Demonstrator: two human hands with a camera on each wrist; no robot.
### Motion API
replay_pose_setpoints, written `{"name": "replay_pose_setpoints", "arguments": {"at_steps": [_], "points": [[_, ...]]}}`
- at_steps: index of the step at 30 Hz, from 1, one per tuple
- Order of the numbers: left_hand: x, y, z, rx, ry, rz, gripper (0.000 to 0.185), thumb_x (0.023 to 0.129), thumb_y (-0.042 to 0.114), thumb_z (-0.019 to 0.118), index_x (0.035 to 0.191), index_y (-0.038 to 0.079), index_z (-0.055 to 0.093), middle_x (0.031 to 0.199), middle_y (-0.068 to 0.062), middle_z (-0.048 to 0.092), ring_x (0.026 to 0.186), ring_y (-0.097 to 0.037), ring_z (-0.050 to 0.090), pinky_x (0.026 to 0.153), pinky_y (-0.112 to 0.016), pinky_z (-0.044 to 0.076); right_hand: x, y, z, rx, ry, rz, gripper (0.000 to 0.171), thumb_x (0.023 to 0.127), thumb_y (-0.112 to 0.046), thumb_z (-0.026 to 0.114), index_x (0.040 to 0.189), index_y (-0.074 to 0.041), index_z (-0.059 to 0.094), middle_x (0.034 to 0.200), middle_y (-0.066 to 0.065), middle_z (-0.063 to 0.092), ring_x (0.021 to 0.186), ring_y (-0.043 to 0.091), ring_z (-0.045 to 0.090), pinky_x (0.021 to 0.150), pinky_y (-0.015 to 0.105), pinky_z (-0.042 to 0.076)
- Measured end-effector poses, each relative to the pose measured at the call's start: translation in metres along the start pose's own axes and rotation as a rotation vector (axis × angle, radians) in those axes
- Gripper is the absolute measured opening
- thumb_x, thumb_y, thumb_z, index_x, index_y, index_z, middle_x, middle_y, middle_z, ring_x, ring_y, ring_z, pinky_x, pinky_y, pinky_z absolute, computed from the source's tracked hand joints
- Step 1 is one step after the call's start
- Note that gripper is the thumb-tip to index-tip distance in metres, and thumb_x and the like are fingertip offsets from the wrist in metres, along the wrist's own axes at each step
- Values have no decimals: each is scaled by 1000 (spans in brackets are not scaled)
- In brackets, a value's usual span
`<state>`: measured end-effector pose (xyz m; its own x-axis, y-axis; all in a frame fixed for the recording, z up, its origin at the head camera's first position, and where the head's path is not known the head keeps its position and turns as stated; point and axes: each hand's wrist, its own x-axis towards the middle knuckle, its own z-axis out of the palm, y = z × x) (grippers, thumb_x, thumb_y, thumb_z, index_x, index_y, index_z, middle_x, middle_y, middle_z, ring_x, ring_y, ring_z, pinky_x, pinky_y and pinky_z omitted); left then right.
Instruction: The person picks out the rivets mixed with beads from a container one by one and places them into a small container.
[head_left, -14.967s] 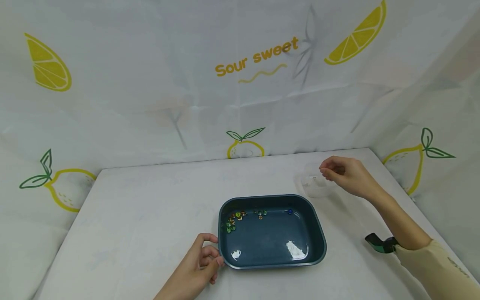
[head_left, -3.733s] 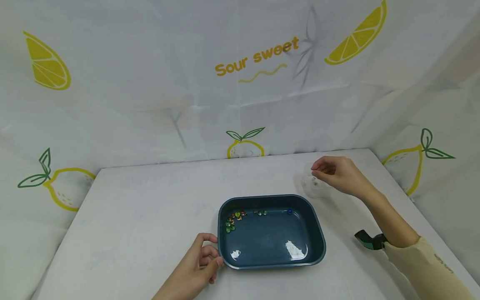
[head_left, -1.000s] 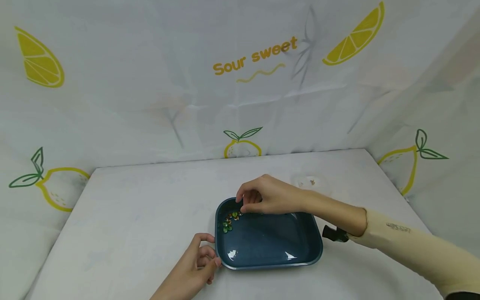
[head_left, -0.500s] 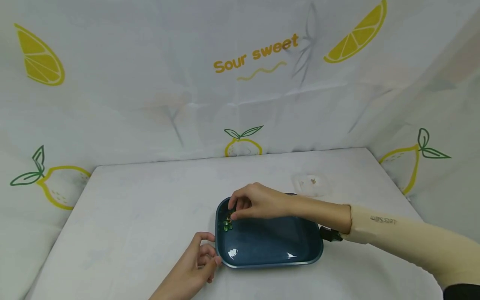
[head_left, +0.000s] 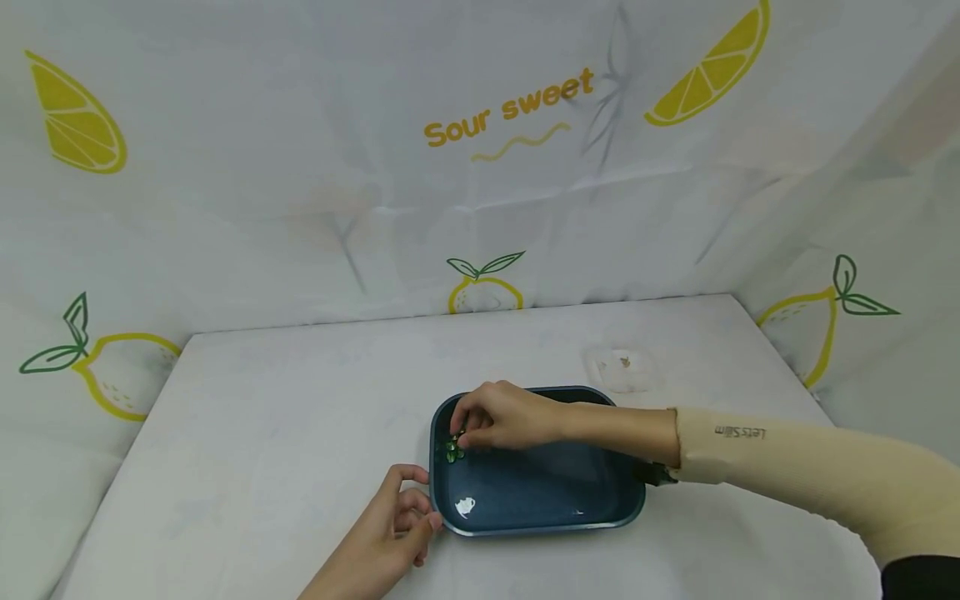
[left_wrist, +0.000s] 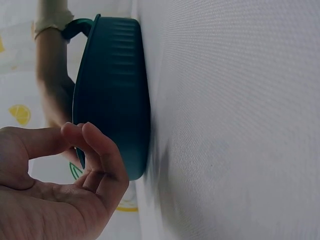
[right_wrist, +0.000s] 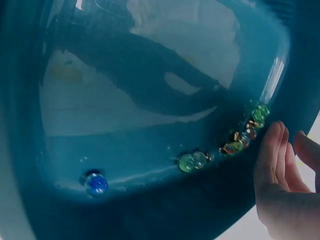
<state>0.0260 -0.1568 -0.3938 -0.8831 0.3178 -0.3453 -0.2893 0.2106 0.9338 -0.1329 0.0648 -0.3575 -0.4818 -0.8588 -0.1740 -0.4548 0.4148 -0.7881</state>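
Observation:
A dark blue-green tray (head_left: 540, 500) stands on the white table. My right hand (head_left: 506, 417) reaches into its far left corner, thumb and index tips beside green beads (head_left: 453, 454). In the right wrist view its fingertips stand apart from the thumb, nothing visible between them. Small amber, yellow and green beads (right_wrist: 237, 142) lie along the wall there, with pale green ones (right_wrist: 187, 162) and a clear-and-blue bead (right_wrist: 96, 185) farther along. My left hand (head_left: 386, 529) rests at the tray's near left side, index finger bent, fingertips at the wall.
Behind the tray's right end is a small clear box (head_left: 626, 375) with tiny gold-coloured pieces inside. A white curtain (head_left: 300, 208) with lemon prints hangs behind the table. My right forearm crosses the tray's right side.
From over the clear box, my right hand has come left and down into the tray's left corner. A small amber piece has left the tray's far side since the oldest frame. My left hand stays put.

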Motion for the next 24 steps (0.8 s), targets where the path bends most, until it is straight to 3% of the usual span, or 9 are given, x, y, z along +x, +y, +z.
{"name": "replay_pose_setpoints", "arguments": {"at_steps": [10,16,24], "points": [[0,0,0,-4,-1,-9,49,108,12,62,145,4,32,100,-9,61,69,-11,60,62,-24,49,1,0,1,4,-17,34,17,103,-6,71,117,3,74,85,9,80,69,-1,65,66,16,55],[0,-1,-1,-8,0,-16,50,108,12,62,146,4,31,101,-9,61,69,-12,59,61,-25,48,2,0,4,39,-54,74,18,102,-2,70,118,5,72,86,15,80,70,5,70,66,16,56],[0,-2,0,-30,1,-32,51,108,12,63,147,3,32,102,-10,62,69,-14,59,61,-25,48,1,5,11,32,-61,123,25,101,1,71,126,5,69,85,12,81,71,8,75,66,16,57]]}}
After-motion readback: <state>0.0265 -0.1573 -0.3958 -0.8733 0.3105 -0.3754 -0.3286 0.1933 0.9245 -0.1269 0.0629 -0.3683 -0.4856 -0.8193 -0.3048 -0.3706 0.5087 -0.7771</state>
